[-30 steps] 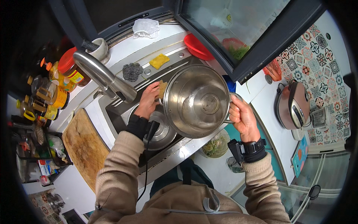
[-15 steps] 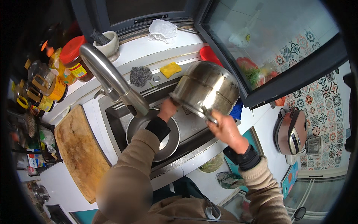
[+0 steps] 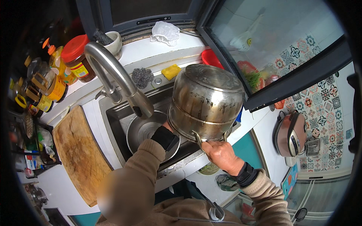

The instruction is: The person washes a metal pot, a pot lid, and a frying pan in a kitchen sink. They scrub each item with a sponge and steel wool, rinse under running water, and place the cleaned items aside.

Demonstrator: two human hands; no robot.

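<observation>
Sink (image 3: 161,98), right half: roofed over by the tilted, bottom-up pot (image 3: 207,100). Left half: metal basin (image 3: 140,130) fills the floor; faucet (image 3: 121,71) arches in from the back-left corner, spout above the basin. Narrow slot between spout and pot; left hand (image 3: 170,127) and its sleeve plug the near end. Right hand (image 3: 223,156) bars the front-right edge. Behind sink: scrubber (image 3: 142,77), sponge (image 3: 171,71), both low, passable above. Right of sink: window frame (image 3: 301,78) juts close to pot. Left of sink: bare counter (image 3: 95,122) strip, flat cutting board (image 3: 81,154), open above.
</observation>
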